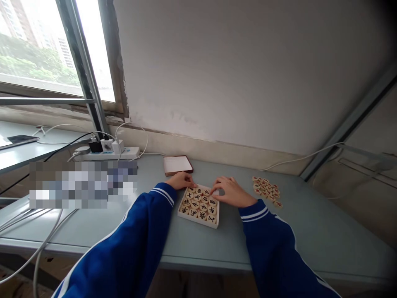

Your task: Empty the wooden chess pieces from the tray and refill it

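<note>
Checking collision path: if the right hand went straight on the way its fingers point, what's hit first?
The black-marked chess pieces in the wooden box: the right hand points left across its far row, index fingertip at or on one. Beyond them, the left hand at the far-left corner. Depth unclear.

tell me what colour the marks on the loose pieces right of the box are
Red, on the pieces, seen in the head view.

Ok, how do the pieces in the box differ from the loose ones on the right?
The boxed pieces carry black marks and sit in neat rows; the loose pieces carry red marks and lie bunched on the bare table, untouched. Both are round, pale discs.
</note>
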`<control>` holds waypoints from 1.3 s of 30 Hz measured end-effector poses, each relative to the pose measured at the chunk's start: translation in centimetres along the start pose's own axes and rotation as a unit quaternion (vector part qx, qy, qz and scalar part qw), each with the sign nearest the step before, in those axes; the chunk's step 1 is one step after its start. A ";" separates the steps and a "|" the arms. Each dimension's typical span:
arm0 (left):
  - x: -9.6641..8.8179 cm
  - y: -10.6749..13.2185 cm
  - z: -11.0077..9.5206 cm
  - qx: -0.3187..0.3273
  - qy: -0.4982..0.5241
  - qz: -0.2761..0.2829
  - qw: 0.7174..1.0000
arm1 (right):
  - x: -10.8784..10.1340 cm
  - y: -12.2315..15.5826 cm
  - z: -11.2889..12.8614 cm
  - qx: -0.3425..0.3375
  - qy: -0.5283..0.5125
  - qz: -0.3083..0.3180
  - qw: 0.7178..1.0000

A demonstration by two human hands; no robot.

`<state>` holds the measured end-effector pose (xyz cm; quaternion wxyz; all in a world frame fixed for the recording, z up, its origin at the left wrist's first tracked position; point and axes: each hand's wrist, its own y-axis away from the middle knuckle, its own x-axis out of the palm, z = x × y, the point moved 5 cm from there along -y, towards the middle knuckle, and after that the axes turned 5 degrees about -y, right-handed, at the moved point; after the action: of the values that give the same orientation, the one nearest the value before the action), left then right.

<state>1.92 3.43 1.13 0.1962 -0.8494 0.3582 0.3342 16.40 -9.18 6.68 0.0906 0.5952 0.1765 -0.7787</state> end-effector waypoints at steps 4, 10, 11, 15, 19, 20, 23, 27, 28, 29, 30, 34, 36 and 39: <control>0.0 0.0 0.0 0.008 0.002 -0.005 1.000 | 0.5 -0.6 0.9 -0.049 0.043 -0.044 0.997; 0.1 0.0 -0.1 -0.005 0.018 0.012 1.000 | 1.2 -1.1 1.0 -0.070 0.045 -0.049 0.995; 0.1 0.0 -0.1 -0.005 0.017 0.010 1.000 | 1.2 -1.0 0.9 -0.068 0.047 -0.052 0.995; 0.0 0.1 -0.1 -0.007 0.014 -0.001 1.000 | 1.1 -0.9 0.7 -0.059 0.049 -0.045 0.996; 0.1 0.2 -0.1 -0.012 0.024 0.005 1.000 | 0.3 -0.8 -0.2 -0.039 -0.014 -0.059 0.997; 0.1 0.2 -0.1 -0.011 0.027 0.006 1.000 | -0.2 -0.6 -0.7 -0.028 -0.042 -0.074 0.996; 0.0 0.2 -0.3 -0.012 0.030 0.010 0.999 | -1.4 0.1 -2.9 0.021 -0.099 -0.112 0.989; 0.1 0.2 -0.3 -0.020 0.024 0.015 0.999 | -1.5 1.7 -6.6 0.090 -0.017 -0.098 0.991; 0.1 0.2 -0.3 -0.019 0.025 0.014 0.999 | -1.3 2.3 -7.6 0.098 0.010 -0.089 0.991; 0.0 0.1 -0.3 -0.018 0.026 0.011 0.999 | -1.0 3.0 -8.7 0.101 0.030 -0.081 0.991; 0.1 0.1 -0.2 -0.018 0.027 0.010 0.999 | -0.9 3.8 -9.9 0.101 0.043 -0.078 0.991; 0.1 0.0 -0.1 -0.016 0.028 0.011 0.999 | -1.3 7.3 -15.0 0.113 0.069 -0.158 0.978; 0.1 0.0 -0.2 -0.012 0.028 0.010 0.999 | -2.0 8.2 -16.1 0.128 0.075 -0.189 0.971; 0.0 0.0 -0.3 -0.013 0.036 0.011 0.999 | -3.4 7.6 -13.4 0.117 0.054 -0.213 0.969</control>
<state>2.02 3.28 1.33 0.1688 -0.8594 0.3696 0.3103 31.98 -11.34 5.60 -0.1571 0.5915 0.2120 -0.7619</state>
